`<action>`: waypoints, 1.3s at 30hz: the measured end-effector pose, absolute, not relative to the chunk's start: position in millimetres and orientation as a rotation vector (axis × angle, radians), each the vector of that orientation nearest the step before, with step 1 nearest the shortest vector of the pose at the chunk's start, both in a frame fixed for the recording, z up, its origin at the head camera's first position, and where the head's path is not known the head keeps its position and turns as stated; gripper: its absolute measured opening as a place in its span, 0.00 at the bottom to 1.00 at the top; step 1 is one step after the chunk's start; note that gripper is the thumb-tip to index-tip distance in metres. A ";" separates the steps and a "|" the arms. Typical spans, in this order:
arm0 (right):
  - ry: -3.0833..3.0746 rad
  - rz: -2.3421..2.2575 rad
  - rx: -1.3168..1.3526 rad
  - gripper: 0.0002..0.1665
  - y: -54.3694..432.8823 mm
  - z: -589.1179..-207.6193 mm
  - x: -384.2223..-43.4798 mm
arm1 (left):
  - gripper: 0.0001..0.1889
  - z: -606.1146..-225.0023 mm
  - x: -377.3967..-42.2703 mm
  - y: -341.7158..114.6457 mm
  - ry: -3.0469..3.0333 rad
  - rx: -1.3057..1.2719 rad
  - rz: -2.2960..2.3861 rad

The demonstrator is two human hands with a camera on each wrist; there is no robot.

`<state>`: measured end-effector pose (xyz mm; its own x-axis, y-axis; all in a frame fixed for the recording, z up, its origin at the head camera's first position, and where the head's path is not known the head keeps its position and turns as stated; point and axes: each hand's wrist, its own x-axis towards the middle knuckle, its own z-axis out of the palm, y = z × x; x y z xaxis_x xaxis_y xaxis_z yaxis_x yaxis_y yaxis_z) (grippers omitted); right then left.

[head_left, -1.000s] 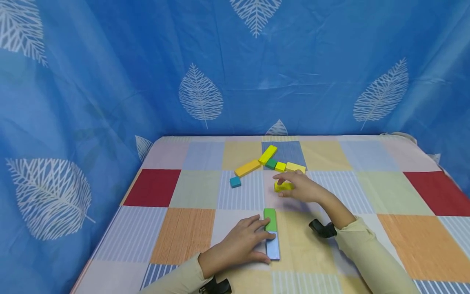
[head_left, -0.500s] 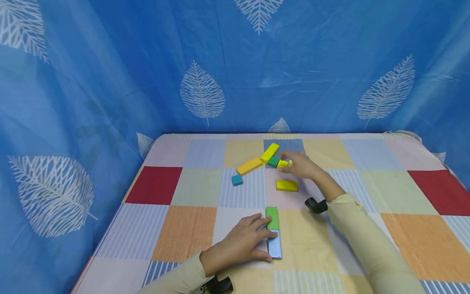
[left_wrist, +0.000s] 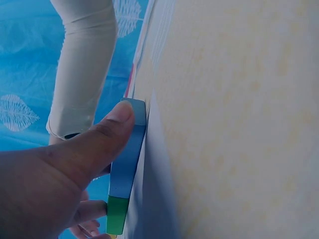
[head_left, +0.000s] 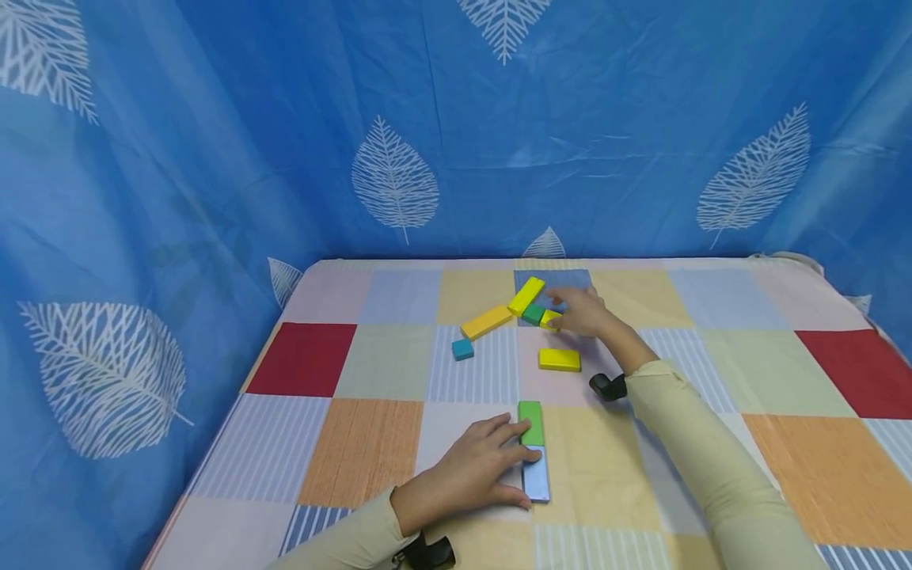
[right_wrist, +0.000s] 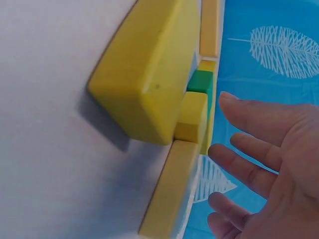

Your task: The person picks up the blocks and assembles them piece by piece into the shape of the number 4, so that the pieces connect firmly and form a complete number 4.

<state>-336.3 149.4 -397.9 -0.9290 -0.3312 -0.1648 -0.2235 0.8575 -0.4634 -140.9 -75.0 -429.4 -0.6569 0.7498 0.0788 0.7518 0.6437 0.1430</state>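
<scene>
In the head view my left hand (head_left: pixel 473 467) rests on two blocks laid end to end, a light blue block (head_left: pixel 537 481) and a green block (head_left: pixel 531 419). Its thumb lies against the blue block in the left wrist view, and a fingertip touches the green one. Farther off, my right hand (head_left: pixel 580 310) reaches over a row of blocks, its fingers spread and nothing between them. That row holds a dark green block (head_left: pixel 533 314), a small yellow block (head_left: pixel 549 319) and a pale yellow block (right_wrist: pixel 169 189), which the hand hides from the head view.
A yellow block (head_left: pixel 559 360) lies nearer than the row. To the row's left are a long yellow block (head_left: pixel 526 296), an orange block (head_left: pixel 487 323) and a small teal block (head_left: pixel 463 349). A blue leaf-print curtain (head_left: pixel 613 158) hangs behind the patchwork-covered table (head_left: pixel 370 443).
From over the near yellow block, my right hand has moved farther away to the row, covering the pale yellow block. My left hand stays on the blue and green blocks.
</scene>
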 end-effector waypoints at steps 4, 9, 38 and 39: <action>2.802 -0.617 -0.417 0.34 149.7 -401.1 -336.0 | 0.30 -430.6 -140.7 -75.0 -2.828 -1.298 -0.257; 2.810 -0.590 -0.408 0.34 148.3 -406.5 -337.1 | 0.30 -431.2 -140.1 -74.9 -2.851 -1.290 -0.257; 2.849 -0.613 -0.416 0.30 149.9 -412.8 -334.4 | 0.30 -435.6 -137.4 -74.7 -2.817 -1.291 -0.259; 2.850 -0.620 -0.421 0.30 150.5 -413.7 -334.5 | 0.30 -435.7 -137.5 -74.6 -2.816 -1.291 -0.258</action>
<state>-334.5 150.5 -413.7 -0.9407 -0.3144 -0.1275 -0.2329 0.8718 -0.4309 -137.5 -74.6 -435.7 -0.6545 0.7497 0.0983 0.7550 0.6412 0.1369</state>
